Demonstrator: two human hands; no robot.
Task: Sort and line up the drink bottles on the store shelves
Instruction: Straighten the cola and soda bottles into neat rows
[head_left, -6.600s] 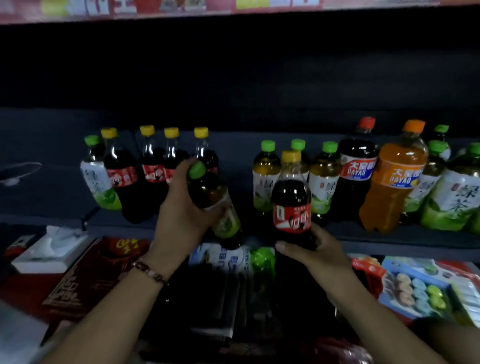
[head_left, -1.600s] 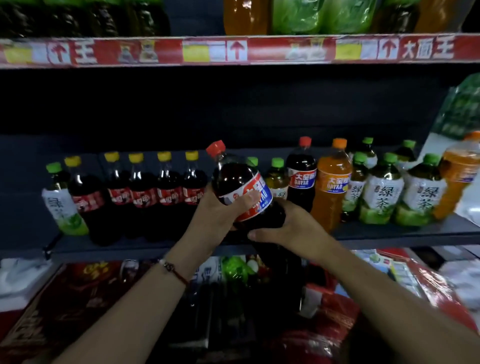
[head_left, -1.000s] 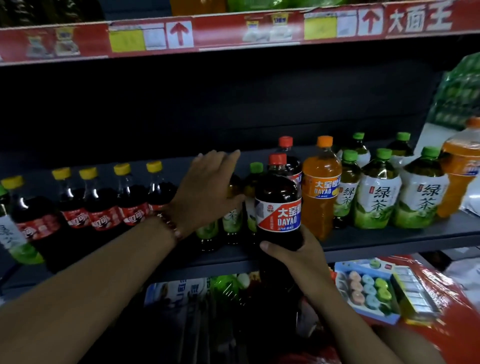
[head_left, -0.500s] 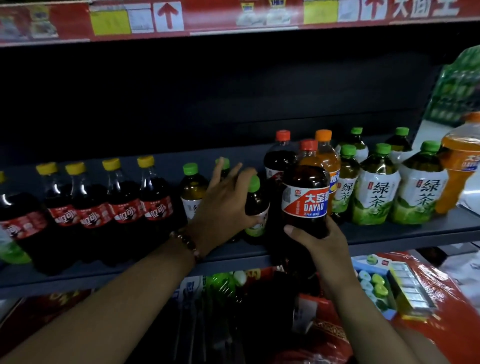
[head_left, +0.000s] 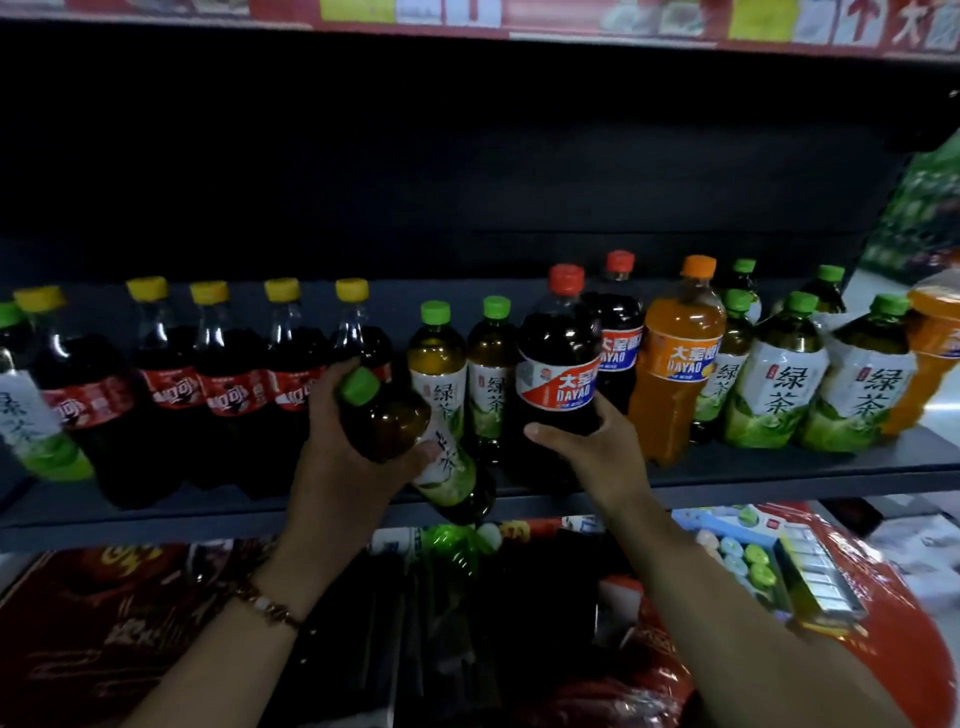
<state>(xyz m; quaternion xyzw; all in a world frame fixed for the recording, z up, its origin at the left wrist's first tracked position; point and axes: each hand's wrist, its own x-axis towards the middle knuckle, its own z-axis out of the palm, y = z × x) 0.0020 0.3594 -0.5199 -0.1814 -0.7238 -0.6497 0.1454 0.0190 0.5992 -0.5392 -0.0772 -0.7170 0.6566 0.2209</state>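
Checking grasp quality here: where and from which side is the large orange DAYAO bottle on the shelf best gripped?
Grip the orange DAYAO bottle around its waist just under the label, coming from the front. It stands upright at the shelf edge, hemmed in by bottles on both sides, so only the front is open.

cola bottles (head_left: 228, 395): yellow caps, red labels | tea bottle (head_left: 415, 436): green cap | soda bottle (head_left: 675, 364): orange
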